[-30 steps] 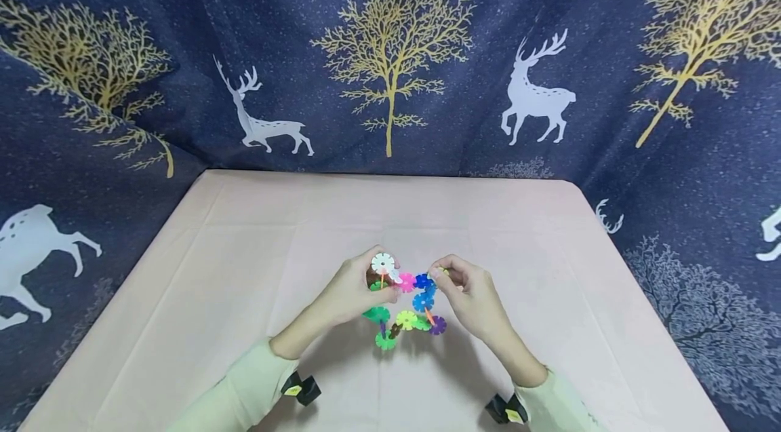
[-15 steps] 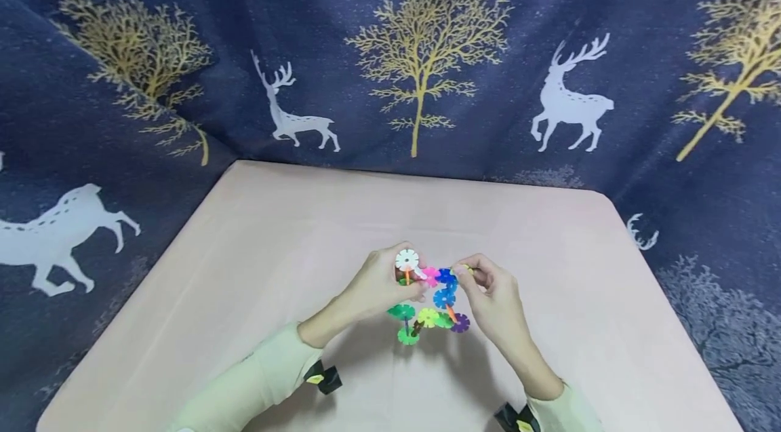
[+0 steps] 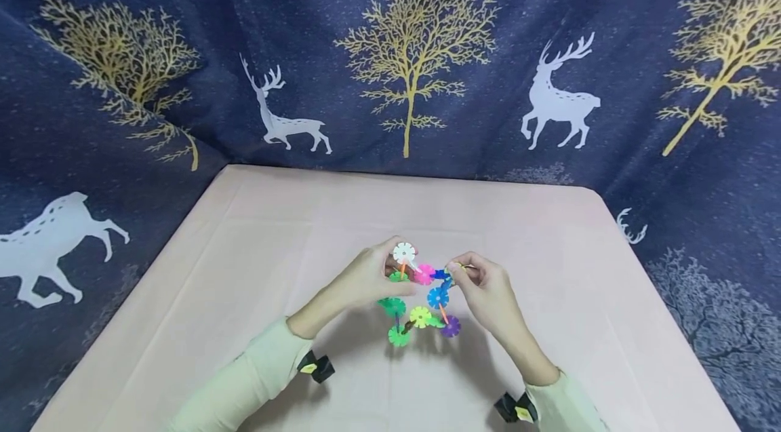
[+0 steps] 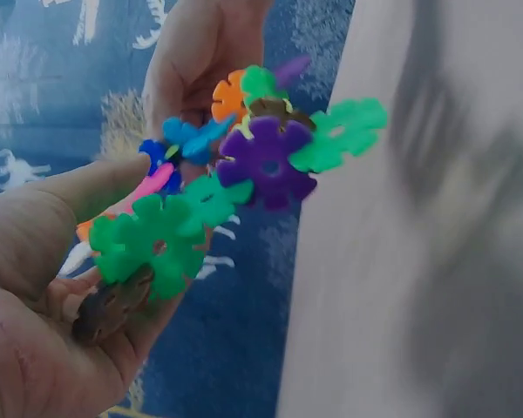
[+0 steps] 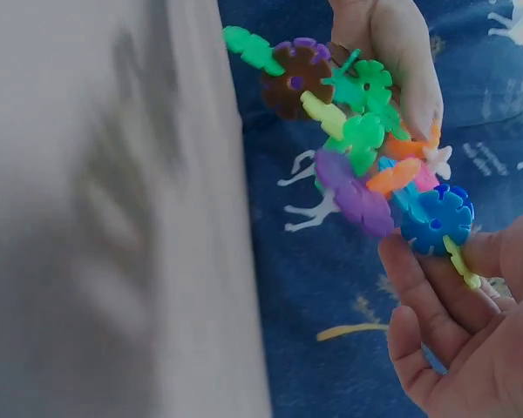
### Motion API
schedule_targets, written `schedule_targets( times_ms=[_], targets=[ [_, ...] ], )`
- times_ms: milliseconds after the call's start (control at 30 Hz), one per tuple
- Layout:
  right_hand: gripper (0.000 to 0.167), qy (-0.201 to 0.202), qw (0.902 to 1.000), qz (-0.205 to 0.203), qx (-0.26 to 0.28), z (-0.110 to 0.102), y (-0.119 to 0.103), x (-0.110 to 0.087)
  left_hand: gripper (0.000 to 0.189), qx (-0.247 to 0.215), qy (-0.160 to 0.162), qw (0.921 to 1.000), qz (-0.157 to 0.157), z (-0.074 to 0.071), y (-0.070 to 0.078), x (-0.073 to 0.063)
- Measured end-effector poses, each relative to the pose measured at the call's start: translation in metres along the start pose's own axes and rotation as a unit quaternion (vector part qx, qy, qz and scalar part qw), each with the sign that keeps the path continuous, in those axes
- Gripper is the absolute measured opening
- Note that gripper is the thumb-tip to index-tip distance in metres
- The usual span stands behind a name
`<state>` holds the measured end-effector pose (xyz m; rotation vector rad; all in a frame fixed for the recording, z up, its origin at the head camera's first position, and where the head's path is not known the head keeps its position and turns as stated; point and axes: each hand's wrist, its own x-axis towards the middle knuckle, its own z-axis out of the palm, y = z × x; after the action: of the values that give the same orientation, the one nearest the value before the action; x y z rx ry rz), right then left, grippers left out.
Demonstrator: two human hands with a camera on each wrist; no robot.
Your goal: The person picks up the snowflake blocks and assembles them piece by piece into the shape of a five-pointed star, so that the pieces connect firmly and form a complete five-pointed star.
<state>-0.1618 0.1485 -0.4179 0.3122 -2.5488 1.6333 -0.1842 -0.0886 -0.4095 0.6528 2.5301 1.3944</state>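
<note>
A ring of linked plastic snowflake discs hangs above the table between both hands. My left hand (image 3: 369,275) grips its left side, where a white disc (image 3: 404,253) stands up beside the fingers and a brown disc (image 4: 113,305) lies against the palm. My right hand (image 3: 488,289) pinches a yellow disc (image 5: 458,261) slotted into a blue disc (image 5: 436,222) at the upper right. A pink disc (image 3: 424,274) bridges the top. Along the bottom run a green disc (image 3: 398,336), a yellow-green disc (image 3: 420,317) and a purple disc (image 3: 451,327).
A pale pink cloth covers the table (image 3: 293,228), with the hands' shadows on it. Behind it hangs a dark blue curtain (image 3: 464,66) printed with deer and trees. Black straps (image 3: 316,367) sit at both wrists.
The view swings right and partly back as the head turns. Both hands keep their hold on the disc ring, which tilts slightly; the left hand rises a little.
</note>
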Motion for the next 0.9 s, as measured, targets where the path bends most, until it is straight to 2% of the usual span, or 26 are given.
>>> schedule_targets(
  times_ms=[133,233,400,500,600,767,900],
  targets=[
    [0.018,-0.004,0.9985,0.053,0.014,0.000,0.013,0.008,0.065,0.007,0.002,0.9999,-0.011,-0.001,-0.017,0.002],
    [0.020,-0.002,0.9952,0.092,0.031,0.000,0.023,0.017,0.060,0.012,0.012,0.9996,-0.020,-0.003,-0.031,0.006],
    [0.025,-0.007,0.9898,0.139,0.031,0.002,0.040,0.040,0.048,-0.037,0.030,0.9956,-0.080,-0.008,-0.056,0.022],
    [0.027,-0.020,0.9868,0.159,0.019,0.005,0.048,0.054,0.039,-0.079,0.043,0.9901,-0.107,-0.010,-0.069,0.034],
    [0.029,-0.037,0.9845,0.171,0.000,0.009,0.057,0.065,0.029,-0.095,0.054,0.9854,-0.130,-0.012,-0.082,0.045],
    [0.030,-0.062,0.9788,0.193,-0.026,0.017,0.073,0.074,0.019,-0.121,0.061,0.9736,-0.184,-0.013,-0.096,0.054],
    [0.026,-0.076,0.9743,0.210,-0.028,0.024,0.082,0.076,0.020,-0.148,0.057,0.9654,-0.207,-0.013,-0.105,0.058]
  ],
)
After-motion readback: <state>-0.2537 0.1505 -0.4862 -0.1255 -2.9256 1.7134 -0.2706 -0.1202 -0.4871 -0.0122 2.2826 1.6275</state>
